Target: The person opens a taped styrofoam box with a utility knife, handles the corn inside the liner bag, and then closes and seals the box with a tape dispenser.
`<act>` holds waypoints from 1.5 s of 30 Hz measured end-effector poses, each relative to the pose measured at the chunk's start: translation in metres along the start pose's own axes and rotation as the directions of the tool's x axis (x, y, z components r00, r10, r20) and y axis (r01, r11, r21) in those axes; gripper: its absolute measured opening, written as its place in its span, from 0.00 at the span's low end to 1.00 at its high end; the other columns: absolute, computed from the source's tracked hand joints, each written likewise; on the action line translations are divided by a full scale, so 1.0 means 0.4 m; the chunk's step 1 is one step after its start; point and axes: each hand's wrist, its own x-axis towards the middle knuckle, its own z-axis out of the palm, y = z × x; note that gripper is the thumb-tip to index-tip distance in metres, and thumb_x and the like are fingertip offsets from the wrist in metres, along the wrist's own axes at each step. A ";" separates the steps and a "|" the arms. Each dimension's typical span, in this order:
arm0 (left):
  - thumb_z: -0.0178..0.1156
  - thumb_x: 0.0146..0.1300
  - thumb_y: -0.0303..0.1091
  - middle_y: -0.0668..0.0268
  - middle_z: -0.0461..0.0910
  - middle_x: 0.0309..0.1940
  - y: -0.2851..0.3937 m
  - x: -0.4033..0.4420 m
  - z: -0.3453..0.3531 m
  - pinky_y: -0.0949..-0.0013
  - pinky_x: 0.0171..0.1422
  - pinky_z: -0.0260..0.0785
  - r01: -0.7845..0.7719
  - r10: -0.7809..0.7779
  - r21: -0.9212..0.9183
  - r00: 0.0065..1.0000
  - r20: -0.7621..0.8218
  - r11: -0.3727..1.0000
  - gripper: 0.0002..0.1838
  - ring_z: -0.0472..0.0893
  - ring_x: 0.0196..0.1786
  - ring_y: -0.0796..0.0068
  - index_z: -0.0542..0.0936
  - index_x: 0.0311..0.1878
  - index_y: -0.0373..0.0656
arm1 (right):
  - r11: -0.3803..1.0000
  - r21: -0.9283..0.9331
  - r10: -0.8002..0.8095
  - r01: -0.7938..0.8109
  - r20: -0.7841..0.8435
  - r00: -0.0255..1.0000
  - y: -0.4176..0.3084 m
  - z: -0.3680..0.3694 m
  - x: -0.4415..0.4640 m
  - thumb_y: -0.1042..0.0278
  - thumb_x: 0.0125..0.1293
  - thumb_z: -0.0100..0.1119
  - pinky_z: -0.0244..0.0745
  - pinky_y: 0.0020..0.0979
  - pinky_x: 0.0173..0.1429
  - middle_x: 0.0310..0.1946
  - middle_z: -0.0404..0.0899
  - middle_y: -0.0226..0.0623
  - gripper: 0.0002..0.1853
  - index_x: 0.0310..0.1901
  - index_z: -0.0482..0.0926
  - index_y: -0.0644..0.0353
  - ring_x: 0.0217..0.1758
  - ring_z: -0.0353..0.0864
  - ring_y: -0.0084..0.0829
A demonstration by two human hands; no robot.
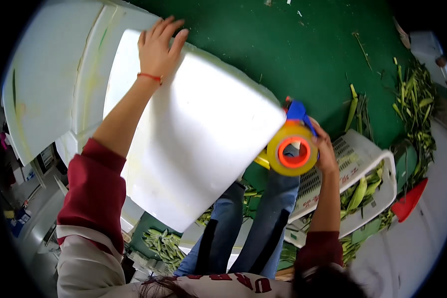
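Note:
A large white foam box (198, 119) fills the middle of the view, tilted in front of my legs. My left hand (160, 47) lies on its far upper-left edge, fingers spread and slightly blurred. At the box's right corner, my right hand (324, 149) grips a tape dispenser (297, 110) with a blue and red head. A wide yellow roll of tape (275, 149) with an orange core sits on the dispenser. Whether the tape touches the box I cannot tell. Part of my right hand's fingers is hidden behind the roll.
More white foam boxes (44, 74) stand at the left. A white plastic basket (360, 159) with green pods or husks stands at the right, beside a red scoop-like piece (410, 201). Green leaf scraps (414, 104) lie on the green floor (328, 44). Green pods (164, 247) lie near my feet.

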 end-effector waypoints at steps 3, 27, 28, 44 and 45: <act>0.55 0.61 0.51 0.53 0.63 0.66 0.142 -0.125 -0.042 0.42 0.69 0.48 -0.213 0.213 -0.013 0.976 0.053 0.977 0.28 0.63 0.67 0.53 0.69 0.62 0.49 | 0.996 0.085 0.021 -0.018 -0.033 0.999 0.015 0.026 -0.017 0.60 0.57 0.55 0.64 0.30 0.66 0.59 0.70 0.41 0.33 0.64 0.65 0.66 0.60 0.71 0.32; 0.35 0.70 0.45 0.44 0.54 0.70 0.344 -0.871 -0.224 0.45 0.74 0.35 -0.369 0.347 -0.040 0.826 0.444 0.929 0.30 0.49 0.74 0.44 0.61 0.67 0.32 | 0.962 0.207 -0.158 0.181 -0.123 0.980 0.175 0.096 -0.133 0.59 0.60 0.55 0.74 0.26 0.55 0.49 0.78 0.36 0.27 0.61 0.71 0.58 0.51 0.78 0.26; 0.35 0.70 0.44 0.44 0.54 0.70 0.350 -0.866 -0.226 0.46 0.74 0.35 -0.370 0.350 -0.043 0.829 0.436 0.928 0.30 0.49 0.74 0.45 0.60 0.68 0.32 | 0.958 0.211 -0.171 0.192 -0.112 0.979 0.206 0.105 -0.151 0.59 0.60 0.55 0.73 0.26 0.56 0.49 0.78 0.36 0.27 0.61 0.72 0.59 0.51 0.77 0.25; 0.34 0.71 0.43 0.52 0.54 0.71 0.342 -0.892 -0.205 0.51 0.75 0.37 -0.402 0.399 -0.051 0.870 0.288 0.914 0.28 0.51 0.74 0.52 0.59 0.70 0.38 | 0.941 0.193 -0.264 0.278 -0.095 0.960 0.577 0.339 -0.415 0.67 0.57 0.57 0.66 0.26 0.61 0.52 0.77 0.35 0.26 0.60 0.73 0.60 0.52 0.74 0.24; 0.35 0.70 0.41 0.53 0.54 0.71 0.342 -0.893 -0.204 0.51 0.75 0.37 -0.405 0.404 -0.056 0.873 0.273 0.913 0.28 0.50 0.74 0.53 0.59 0.70 0.40 | 0.939 0.179 -0.278 0.292 -0.104 0.955 0.585 0.346 -0.421 0.68 0.57 0.57 0.66 0.26 0.60 0.52 0.77 0.35 0.26 0.60 0.73 0.60 0.51 0.74 0.23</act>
